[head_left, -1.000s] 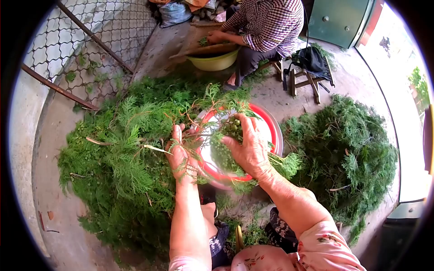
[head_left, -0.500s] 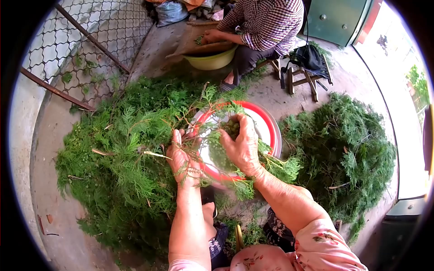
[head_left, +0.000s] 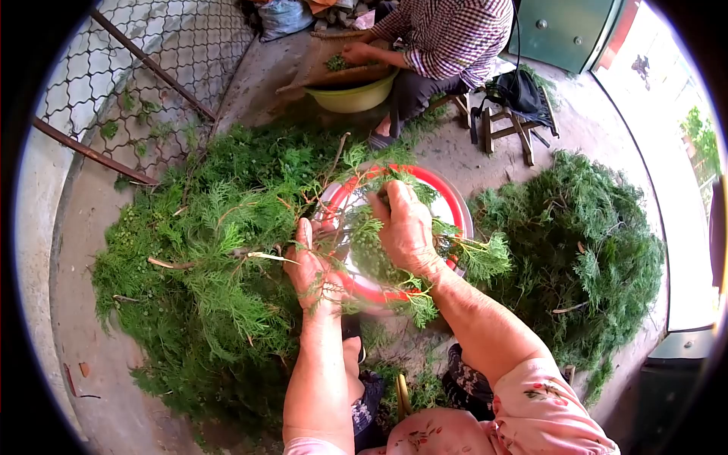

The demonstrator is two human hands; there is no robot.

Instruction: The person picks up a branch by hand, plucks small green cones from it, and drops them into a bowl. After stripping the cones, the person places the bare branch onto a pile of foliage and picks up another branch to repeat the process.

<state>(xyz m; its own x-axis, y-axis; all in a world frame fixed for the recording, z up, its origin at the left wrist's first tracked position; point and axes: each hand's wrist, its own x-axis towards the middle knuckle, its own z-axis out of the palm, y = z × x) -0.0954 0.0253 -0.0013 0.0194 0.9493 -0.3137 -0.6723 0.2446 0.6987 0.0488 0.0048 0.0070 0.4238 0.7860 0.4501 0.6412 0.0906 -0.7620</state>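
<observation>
A leafy green branch (head_left: 265, 256) lies across my left hand (head_left: 312, 273), whose fingers are wrapped round its stem at the left edge of a basin. My right hand (head_left: 406, 231) is closed over the basin, its fingertips curled at the sprigs; what they pinch is hidden. The white basin (head_left: 453, 199) has a red rim band, and small green pieces show inside it, partly covered by sprigs. A big heap of green branches (head_left: 189, 326) spreads to the left of my left hand.
Another green heap (head_left: 576, 258) lies at the right. Ahead, a person in a checked shirt (head_left: 455, 38) sits by a yellow-green basin (head_left: 353, 97) with a woven tray. A wooden stool (head_left: 516, 133) holds a black bag (head_left: 519, 95). Wire mesh (head_left: 163, 53) stands at the left.
My right hand has moved slightly up, its fingers now more tightly curled. The sprigs over the basin have shifted. The other person's hand has moved over the woven tray.
</observation>
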